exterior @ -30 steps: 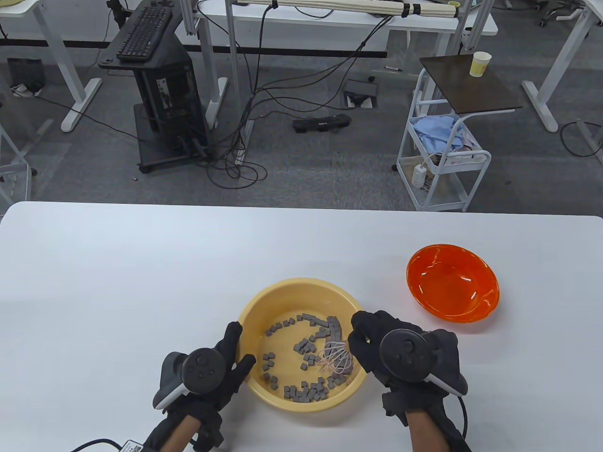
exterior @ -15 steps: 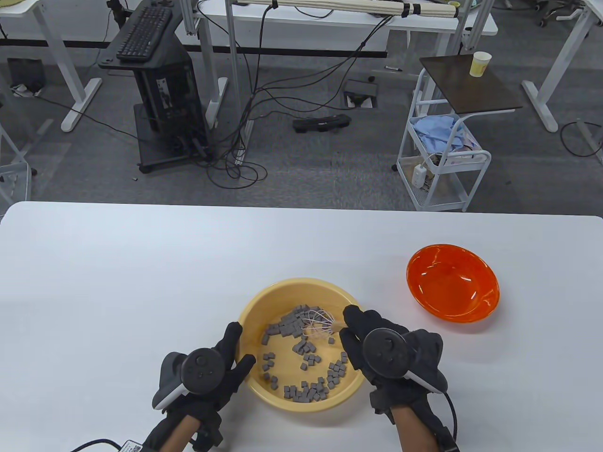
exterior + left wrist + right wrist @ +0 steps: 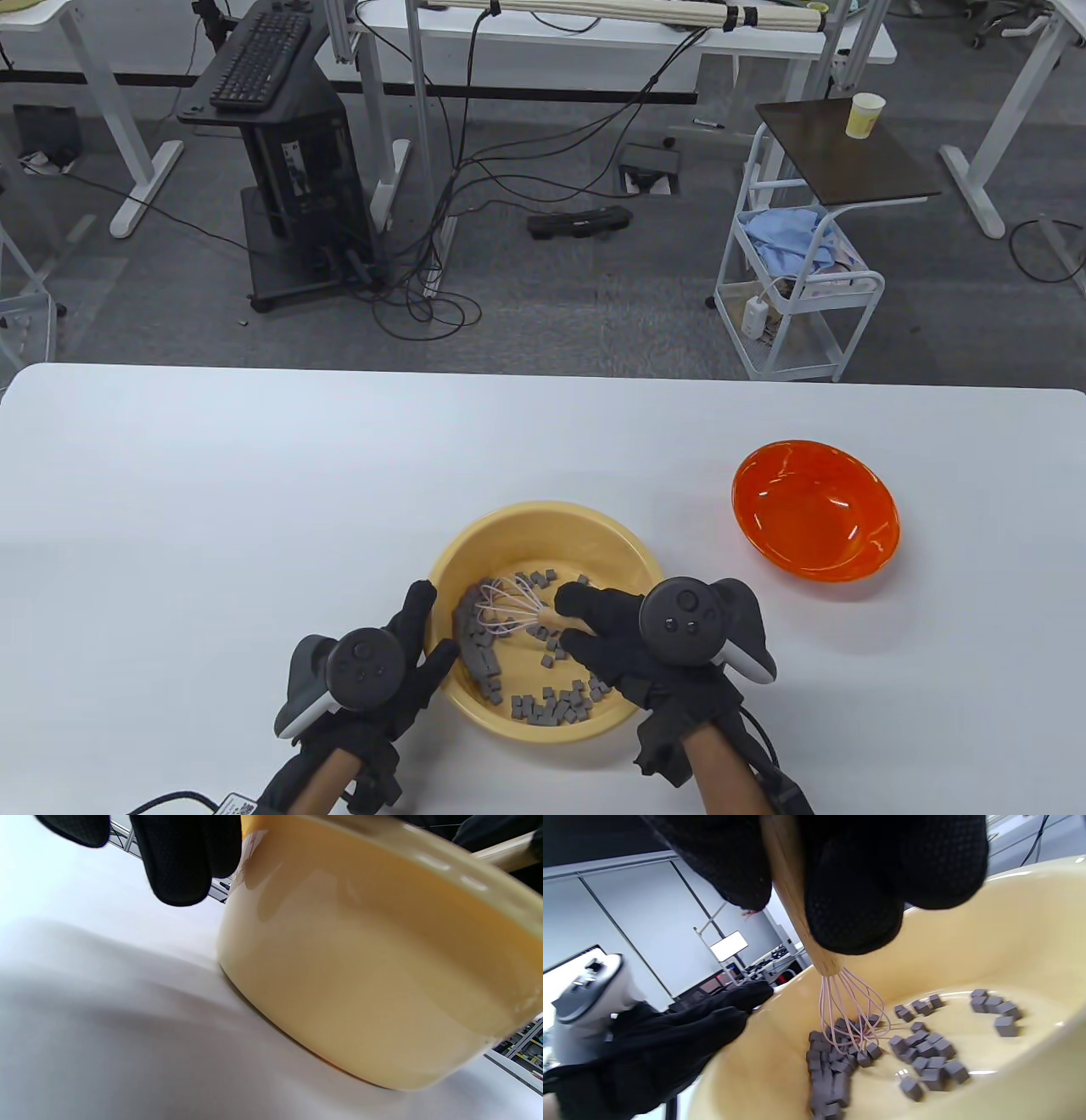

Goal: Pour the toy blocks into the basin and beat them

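Observation:
A yellow basin (image 3: 543,522) stands on the white table with several small grey toy blocks (image 3: 551,706) scattered inside. My right hand (image 3: 602,632) grips the wooden handle of a pink-wired whisk (image 3: 509,608), whose wires sit among blocks piled at the basin's left side (image 3: 850,1018). My left hand (image 3: 416,645) rests against the basin's left outer wall (image 3: 360,963), fingers straight along the rim. In the right wrist view the blocks (image 3: 925,1063) lie across the basin floor, and the left hand (image 3: 670,1043) shows beyond the rim.
An empty orange bowl (image 3: 814,508) sits on the table to the right of the basin. Beyond the table's far edge are a white cart (image 3: 797,280), desks and floor cables.
My right hand swept the whisk from the basin's right side round the far side to its left, pushing blocks into a heap along the left wall. The left hand stayed put.

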The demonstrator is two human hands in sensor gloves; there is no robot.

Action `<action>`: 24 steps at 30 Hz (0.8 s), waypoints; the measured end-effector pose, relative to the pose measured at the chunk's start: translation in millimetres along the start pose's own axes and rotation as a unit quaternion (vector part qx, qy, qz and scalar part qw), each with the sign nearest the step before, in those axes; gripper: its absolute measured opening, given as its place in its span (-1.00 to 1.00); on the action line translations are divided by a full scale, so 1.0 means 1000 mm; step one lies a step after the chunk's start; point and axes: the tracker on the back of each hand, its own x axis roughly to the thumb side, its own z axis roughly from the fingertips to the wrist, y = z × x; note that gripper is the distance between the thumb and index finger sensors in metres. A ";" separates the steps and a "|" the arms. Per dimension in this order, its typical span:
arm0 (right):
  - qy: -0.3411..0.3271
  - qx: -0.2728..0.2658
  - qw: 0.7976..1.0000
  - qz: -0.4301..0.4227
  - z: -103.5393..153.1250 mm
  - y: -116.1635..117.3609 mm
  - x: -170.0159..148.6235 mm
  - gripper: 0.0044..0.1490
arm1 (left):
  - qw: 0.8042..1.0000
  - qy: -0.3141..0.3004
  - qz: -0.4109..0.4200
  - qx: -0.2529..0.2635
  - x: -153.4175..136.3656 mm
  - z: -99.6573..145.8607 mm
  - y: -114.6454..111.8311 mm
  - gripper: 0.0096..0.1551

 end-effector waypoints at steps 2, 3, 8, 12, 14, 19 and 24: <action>-0.008 0.007 1.000 -0.016 0.001 -0.002 0.001 -0.39 | 1.000 0.000 0.000 0.000 0.000 0.000 0.000 -0.10; -0.012 0.012 1.000 -0.022 0.001 -0.003 0.003 -0.39 | 1.000 0.000 0.000 0.000 0.000 0.000 0.000 -0.10; -0.027 0.016 0.999 -0.020 0.005 -0.012 0.010 -0.41 | 1.000 0.000 0.000 0.000 0.000 0.000 0.000 -0.10; -0.015 0.005 1.000 0.018 0.011 -0.022 0.013 -0.45 | 1.000 0.000 0.000 0.000 0.000 0.000 0.000 -0.10; -0.007 0.006 1.000 0.027 0.013 -0.026 0.014 -0.45 | 1.000 0.000 0.000 0.000 0.000 0.000 0.000 -0.10; 0.017 -0.008 0.998 0.052 0.020 -0.038 0.013 -0.46 | 1.000 -0.001 0.001 -0.001 0.000 0.000 0.000 -0.10; 0.045 -0.026 0.994 0.095 0.027 -0.047 0.014 -0.47 | 1.000 -0.001 0.002 -0.002 0.000 0.000 0.000 -0.10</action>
